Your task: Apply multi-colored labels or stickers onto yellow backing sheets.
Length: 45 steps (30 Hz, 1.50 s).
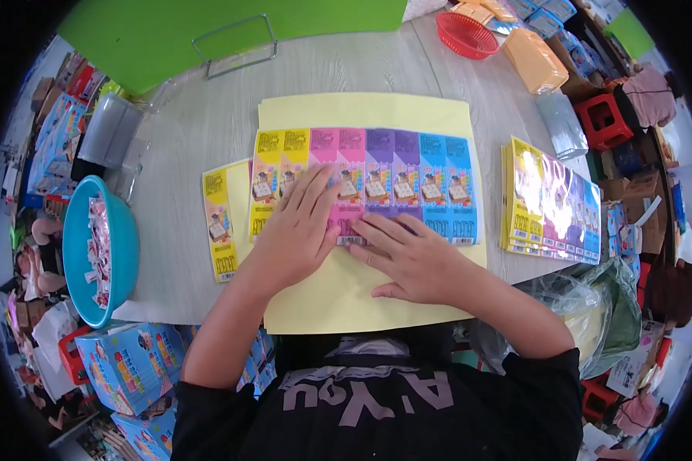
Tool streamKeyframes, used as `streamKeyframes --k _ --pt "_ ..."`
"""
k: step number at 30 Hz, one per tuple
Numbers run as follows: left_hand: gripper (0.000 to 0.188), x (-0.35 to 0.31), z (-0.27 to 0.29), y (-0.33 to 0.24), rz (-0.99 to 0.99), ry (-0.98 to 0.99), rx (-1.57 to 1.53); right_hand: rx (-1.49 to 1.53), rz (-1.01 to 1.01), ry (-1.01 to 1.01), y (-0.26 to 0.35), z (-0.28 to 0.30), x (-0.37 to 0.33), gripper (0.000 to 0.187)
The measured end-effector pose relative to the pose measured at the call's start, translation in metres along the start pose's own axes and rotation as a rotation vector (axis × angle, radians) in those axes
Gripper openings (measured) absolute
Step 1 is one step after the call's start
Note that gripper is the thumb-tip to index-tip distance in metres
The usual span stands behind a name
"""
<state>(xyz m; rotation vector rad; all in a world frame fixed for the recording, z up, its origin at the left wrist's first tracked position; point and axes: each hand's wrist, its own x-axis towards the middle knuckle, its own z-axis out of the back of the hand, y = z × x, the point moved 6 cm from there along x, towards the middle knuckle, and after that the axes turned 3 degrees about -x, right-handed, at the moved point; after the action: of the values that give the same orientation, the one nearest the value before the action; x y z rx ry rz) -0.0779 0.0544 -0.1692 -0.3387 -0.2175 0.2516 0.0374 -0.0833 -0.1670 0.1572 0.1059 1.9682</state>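
Observation:
A printed sheet of labels (407, 184), striped yellow, pink, purple and blue, lies on a larger pale yellow backing sheet (361, 111). My left hand (296, 230) rests flat over its yellow and pink strips, fingers stretched out. Across the lower edge of the pink and purple strips lies my right hand (419, 261), its fingers extended and pressing on the surface. Neither hand grips anything. Left of the sheet is a yellow label strip (219, 223), partly covered by the backing. A stack of similar striped sheets (550, 203) sits to the right.
A teal basin (134, 253) of small wrapped pieces stands at the table's left edge. Beyond it are clear plastic sleeves (111, 131). A red basket (467, 36) and orange packs (536, 61) occupy the far right. A metal wire stand (238, 46) is at the back, a plastic bag (600, 307) at lower right.

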Motion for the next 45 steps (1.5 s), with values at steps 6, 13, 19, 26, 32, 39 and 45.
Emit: streamKeyframes --k 6,13,19,26,32,39,45 --pt "0.068 0.002 0.0 -0.004 -0.051 0.026 0.011 -0.01 -0.004 0.019 -0.002 -0.004 0.003 0.078" --pt "0.074 0.0 0.001 -0.002 -0.053 0.065 0.022 0.031 -0.024 0.022 -0.005 -0.003 0.004 0.081" --pt "0.076 0.0 -0.001 -0.002 -0.051 0.075 0.022 0.041 -0.025 0.065 -0.005 -0.005 -0.006 0.082" --pt "0.076 -0.001 0.001 -0.002 -0.046 0.053 0.05 0.04 -0.138 0.136 -0.016 0.004 -0.055 0.082" --pt "0.075 -0.001 -0.001 0.002 -0.047 0.059 0.037 0.02 -0.331 0.176 -0.021 0.01 -0.106 0.086" --pt "0.072 0.0 0.002 -0.003 -0.045 0.056 0.046 -0.006 -0.438 0.169 -0.019 0.008 -0.129 0.09" --pt "0.074 0.005 -0.001 -0.047 -0.175 0.232 0.151 0.01 -0.462 0.136 -0.016 0.011 -0.128 0.088"
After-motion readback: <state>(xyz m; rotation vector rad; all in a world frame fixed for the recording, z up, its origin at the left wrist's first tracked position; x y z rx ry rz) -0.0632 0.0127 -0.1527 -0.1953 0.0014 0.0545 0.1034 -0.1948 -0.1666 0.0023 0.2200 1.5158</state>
